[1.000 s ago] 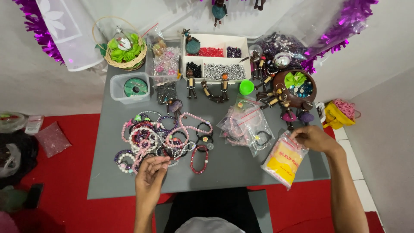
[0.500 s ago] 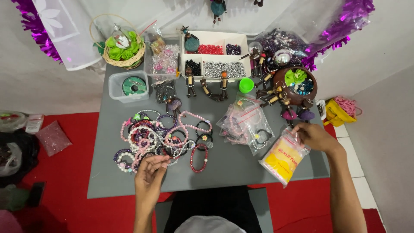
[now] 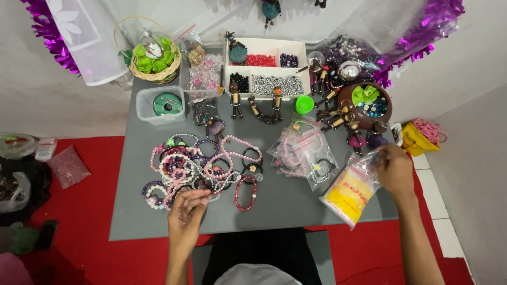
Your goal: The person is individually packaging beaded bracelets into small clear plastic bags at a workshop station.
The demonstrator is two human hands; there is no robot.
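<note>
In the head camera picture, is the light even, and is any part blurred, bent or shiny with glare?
Head view: the light is even and soft, with only faint shadows under the bracelets on the grey table. The wide lens bends the table edges outward. The right hand looks slightly soft; the left hand is sharp. Small glare shows on the plastic bag pack.

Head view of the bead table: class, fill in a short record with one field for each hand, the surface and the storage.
Left hand: fingers on the pile of bead bracelets
Right hand: pinching the top of the yellow packet of plastic bags
Surface: grey table
Storage: white divided tray of beads at the far edge
Nearby: bagged bracelets between the hands
</note>
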